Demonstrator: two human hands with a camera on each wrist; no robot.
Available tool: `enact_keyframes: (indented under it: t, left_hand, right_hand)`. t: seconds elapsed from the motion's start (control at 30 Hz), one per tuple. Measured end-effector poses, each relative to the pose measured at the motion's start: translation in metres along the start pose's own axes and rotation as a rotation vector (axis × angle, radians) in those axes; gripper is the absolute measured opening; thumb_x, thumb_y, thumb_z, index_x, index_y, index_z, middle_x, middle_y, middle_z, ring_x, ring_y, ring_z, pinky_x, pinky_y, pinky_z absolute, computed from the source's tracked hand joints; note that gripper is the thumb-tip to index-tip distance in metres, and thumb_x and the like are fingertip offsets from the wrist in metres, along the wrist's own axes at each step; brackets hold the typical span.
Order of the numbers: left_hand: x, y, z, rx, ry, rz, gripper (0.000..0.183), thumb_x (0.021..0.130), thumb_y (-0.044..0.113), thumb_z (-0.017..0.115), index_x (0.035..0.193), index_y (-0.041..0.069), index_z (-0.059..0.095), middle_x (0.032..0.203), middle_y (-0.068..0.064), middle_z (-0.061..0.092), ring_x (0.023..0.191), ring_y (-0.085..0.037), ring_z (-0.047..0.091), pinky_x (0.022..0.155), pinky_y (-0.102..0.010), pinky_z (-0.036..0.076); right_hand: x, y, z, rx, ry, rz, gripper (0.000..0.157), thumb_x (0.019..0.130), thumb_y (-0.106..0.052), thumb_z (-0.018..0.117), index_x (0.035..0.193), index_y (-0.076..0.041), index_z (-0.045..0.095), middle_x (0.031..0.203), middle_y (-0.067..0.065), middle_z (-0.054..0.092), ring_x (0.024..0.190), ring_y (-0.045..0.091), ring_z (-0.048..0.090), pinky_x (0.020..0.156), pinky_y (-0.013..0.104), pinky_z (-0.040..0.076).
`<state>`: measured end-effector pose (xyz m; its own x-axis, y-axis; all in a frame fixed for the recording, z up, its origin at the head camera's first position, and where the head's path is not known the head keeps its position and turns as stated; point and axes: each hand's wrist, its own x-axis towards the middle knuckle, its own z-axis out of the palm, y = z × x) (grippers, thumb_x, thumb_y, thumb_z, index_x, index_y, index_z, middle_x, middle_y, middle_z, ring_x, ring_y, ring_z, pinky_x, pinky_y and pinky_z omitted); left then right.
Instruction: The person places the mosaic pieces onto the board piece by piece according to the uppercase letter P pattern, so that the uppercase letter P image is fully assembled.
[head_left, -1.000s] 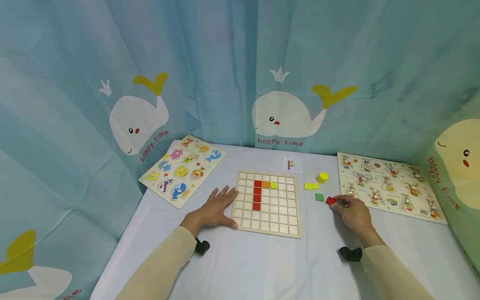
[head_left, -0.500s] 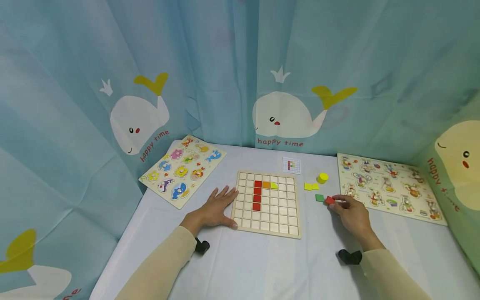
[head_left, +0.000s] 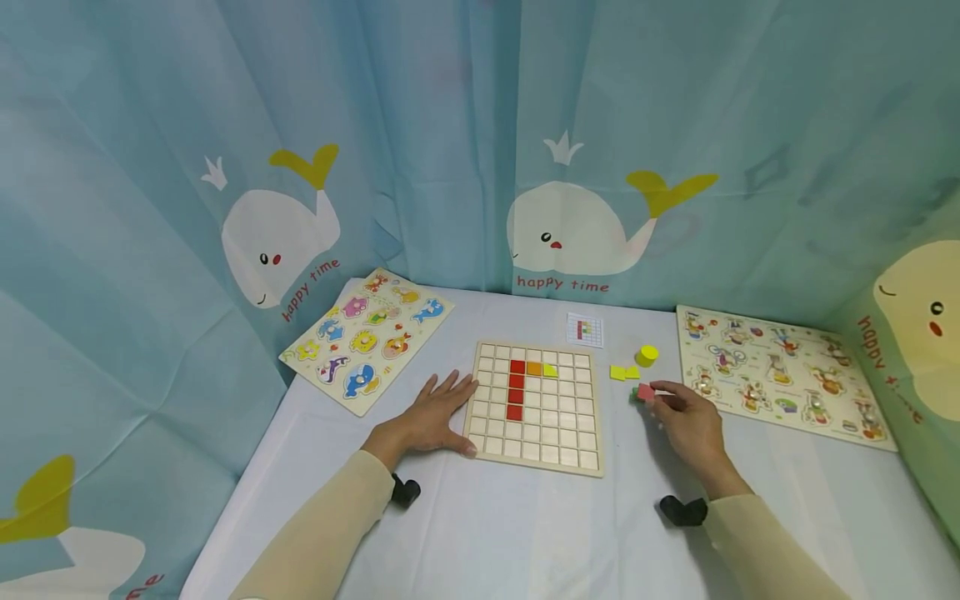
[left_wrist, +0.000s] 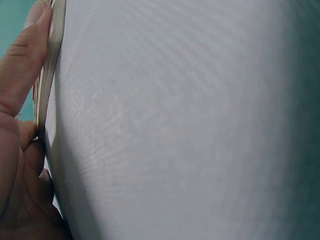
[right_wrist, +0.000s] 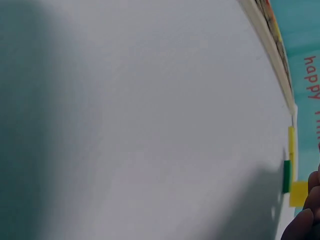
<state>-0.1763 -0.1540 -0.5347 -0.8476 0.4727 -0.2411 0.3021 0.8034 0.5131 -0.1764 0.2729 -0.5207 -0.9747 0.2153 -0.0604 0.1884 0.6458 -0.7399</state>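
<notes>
Red tile [head_left: 646, 392] pinched by right hand [head_left: 690, 423], partly hiding green tile [head_left: 634, 396]; left hand [head_left: 426, 418] well apart, spread against grid board [head_left: 550, 418].

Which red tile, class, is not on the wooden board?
The red tile pinched in the right hand; the other red tiles lie in one column on the wooden board.

Green tile [head_left: 634, 396] partly hidden by red tile [head_left: 646, 392]; right wrist view cuts off fingers [right_wrist: 313, 198].
</notes>
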Motion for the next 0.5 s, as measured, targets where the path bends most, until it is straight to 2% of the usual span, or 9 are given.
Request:
enact_keyframes:
  t: [0.2, 0.5]
  left_hand:
    - [0.0, 0.0, 0.001, 0.001, 0.001, -0.007, 0.122, 0.077, 0.058, 0.089, 0.171, 0.02, 0.021, 0.178, 0.004, 0.013, 0.166, -0.019, -0.001, 0.135, -0.043, -0.007]
    - [0.0, 0.001, 0.0, 0.006, 0.0, -0.009, 0.122, 0.077, 0.058, 0.089, 0.171, 0.019, 0.02, 0.178, 0.004, 0.013, 0.166, -0.019, -0.001, 0.135, -0.043, -0.007]
  right_hand:
    - [0.001, -0.017, 0.003, 0.024, 0.018, -0.022, 0.035, 0.104, -0.012, 0.067, 0.138, -0.006, 0.067, 0.122, 0.023, 0.072, 0.1, 0.026, 0.064, 0.063, 0.017, 0.049]
    - [0.001, -0.034, 0.015, 0.106, 0.022, -0.045, 0.035, 0.1, -0.008, 0.07, 0.135, -0.007, 0.07, 0.117, 0.022, 0.072, 0.088, 0.019, 0.061, 0.061, 0.018, 0.049]
